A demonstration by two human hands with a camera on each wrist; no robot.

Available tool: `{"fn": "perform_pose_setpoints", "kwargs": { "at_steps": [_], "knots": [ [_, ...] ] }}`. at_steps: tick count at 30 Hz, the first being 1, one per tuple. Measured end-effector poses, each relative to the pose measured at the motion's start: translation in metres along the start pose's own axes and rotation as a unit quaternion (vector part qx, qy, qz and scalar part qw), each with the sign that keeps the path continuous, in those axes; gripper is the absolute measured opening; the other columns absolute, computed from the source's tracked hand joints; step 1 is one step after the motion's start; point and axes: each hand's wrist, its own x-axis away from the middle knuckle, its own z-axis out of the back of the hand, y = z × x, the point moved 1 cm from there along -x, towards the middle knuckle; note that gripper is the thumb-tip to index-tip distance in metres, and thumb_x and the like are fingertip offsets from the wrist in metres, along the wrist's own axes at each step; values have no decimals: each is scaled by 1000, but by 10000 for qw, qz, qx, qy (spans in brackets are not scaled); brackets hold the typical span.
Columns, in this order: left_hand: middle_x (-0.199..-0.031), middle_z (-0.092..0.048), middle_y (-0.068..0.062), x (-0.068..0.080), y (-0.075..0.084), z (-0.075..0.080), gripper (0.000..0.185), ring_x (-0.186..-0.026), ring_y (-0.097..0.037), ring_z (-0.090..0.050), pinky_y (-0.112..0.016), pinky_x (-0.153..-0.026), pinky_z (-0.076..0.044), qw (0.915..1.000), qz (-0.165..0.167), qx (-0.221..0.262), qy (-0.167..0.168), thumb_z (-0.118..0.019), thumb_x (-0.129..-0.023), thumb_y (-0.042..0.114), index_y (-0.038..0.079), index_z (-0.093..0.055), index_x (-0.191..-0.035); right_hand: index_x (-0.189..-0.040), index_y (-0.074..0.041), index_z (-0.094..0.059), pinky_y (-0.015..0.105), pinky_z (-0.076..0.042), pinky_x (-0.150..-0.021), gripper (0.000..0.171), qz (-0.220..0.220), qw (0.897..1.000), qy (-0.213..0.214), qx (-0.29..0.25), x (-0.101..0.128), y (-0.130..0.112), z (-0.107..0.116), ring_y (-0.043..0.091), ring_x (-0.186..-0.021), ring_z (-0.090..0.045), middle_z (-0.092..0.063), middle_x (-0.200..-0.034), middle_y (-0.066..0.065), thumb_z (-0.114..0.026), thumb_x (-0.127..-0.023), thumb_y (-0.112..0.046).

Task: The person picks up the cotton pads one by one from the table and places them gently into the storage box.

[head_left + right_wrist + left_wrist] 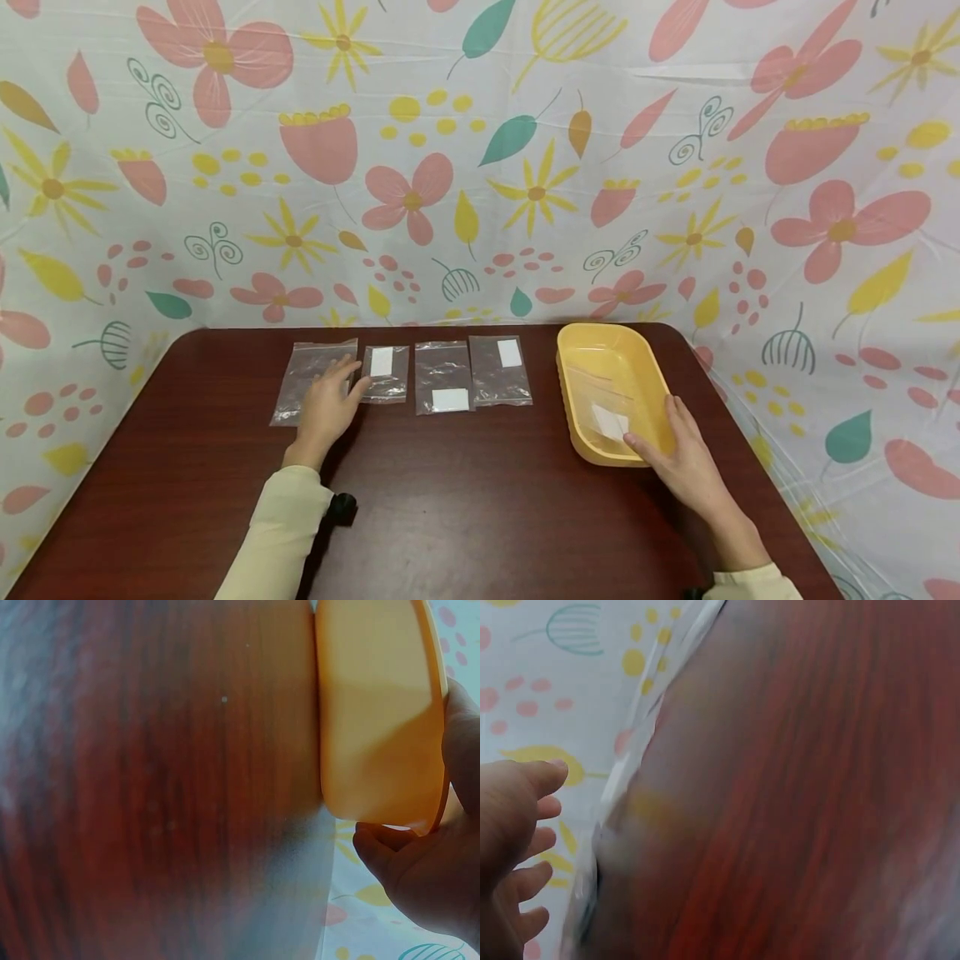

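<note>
My left hand [327, 406] is over the leftmost clear zip bag [288, 408], its fingers loosely bent and reaching toward the bag beside it. Nothing shows between those fingers [536, 881] in the left wrist view. That neighbouring small bag [386, 388] has a white label. At the right, my right hand [693, 467] grips the near right corner of a yellow plastic tray [611, 337], thumb at the near rim and fingers along the right side. The right wrist view shows the tray's outer wall [382, 712] against the hand. Inside the tray lies a clear bag with a white label [611, 422].
Two more clear labelled bags, one left [441, 367] and one right [495, 379], lie side by side along the back of the dark red wooden table [450, 517]. A flower-patterned cloth [480, 167] hangs behind the table and along both sides.
</note>
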Motion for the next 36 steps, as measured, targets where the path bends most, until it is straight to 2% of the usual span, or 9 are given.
{"fn": "perform_pose_setpoints", "kwargs": {
  "at_steps": [3, 11, 17, 23, 36],
  "knots": [
    [-157, -36, -21, 0, -8, 2, 52, -148, -42, -24, -62, -118, -13, 9999, 97, -75, -75, -61, -103, 30, 2, -52, -146, -157, 8, -7, 74, -18, -108, 103, -15, 10000, -1, 27, 0, 0, 0, 57, -144, -12, -6, -161, 35, -72, -94, -40],
    [-162, -22, -23, 1, -24, 4, 57, -151, -41, -11, -60, -119, -3, 9984, 444, -95, -344, -53, -106, 30, 2, -39, -154, -158, 7, -7, 74, -18, -108, 103, -35, 10000, -6, 30, 0, 1, -1, 57, -144, -12, -6, -161, 35, -72, -94, -40],
    [-162, -21, -26, 1, -32, 3, 59, -151, -41, -11, -58, -120, -2, 9974, 500, -270, -433, -51, -107, 28, -1, -34, -155, -158, 7, -7, 73, -18, -109, 103, -58, 10000, -16, 22, 0, 1, -1, 56, -144, -12, -5, -161, 34, -72, -94, -40],
    [-160, -23, -27, 0, -33, 2, 57, -150, -42, -13, -57, -120, -2, 9969, 482, -402, -470, -47, -108, 24, -6, -32, -154, -158, 6, -7, 73, -18, -108, 103, -80, 10000, -43, 17, 0, 0, 0, 56, -145, -12, -6, -161, 35, -72, -94, -40],
    [-160, -26, -25, 0, -34, 1, 51, -150, -42, -16, -56, -121, -5, 9975, 460, -433, -331, -42, -109, 20, -7, -36, -151, -158, 6, -6, 73, -18, -109, 103, -110, 9999, -37, 17, 0, 1, 0, 56, -145, -11, -6, -161, 34, -72, -93, -41]
  ]
}}
